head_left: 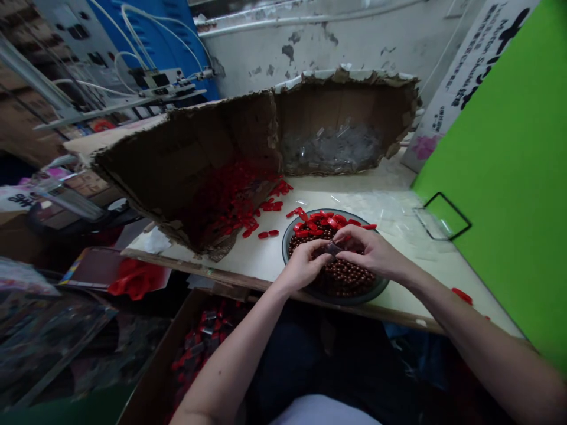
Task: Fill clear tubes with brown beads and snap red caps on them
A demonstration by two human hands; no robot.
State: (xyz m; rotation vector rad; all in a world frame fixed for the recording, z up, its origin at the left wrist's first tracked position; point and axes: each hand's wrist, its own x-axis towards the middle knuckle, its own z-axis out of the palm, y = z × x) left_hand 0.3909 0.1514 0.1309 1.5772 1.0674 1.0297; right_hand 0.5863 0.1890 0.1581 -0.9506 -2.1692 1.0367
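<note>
My left hand (303, 265) and my right hand (365, 248) meet above a round dark bowl (336, 300), their fingertips together on a small dark piece (332, 249). The piece is mostly hidden by my fingers, so its exact shape cannot be made out. Brown round beads (349, 283) fill the bowl, and a heap of glossy red pieces (319, 223) lies on them at the far side. More red pieces (248, 203) spill across the pale tabletop (394, 218) from a torn cardboard box (186, 159) at the far left.
Clear plastic bits (332, 147) lie in the torn box's far section. A bright green board (500, 177) stands along the right side. An open carton of dark and red items (199, 342) sits below the table's near edge. A red bag (133, 280) lies to the left.
</note>
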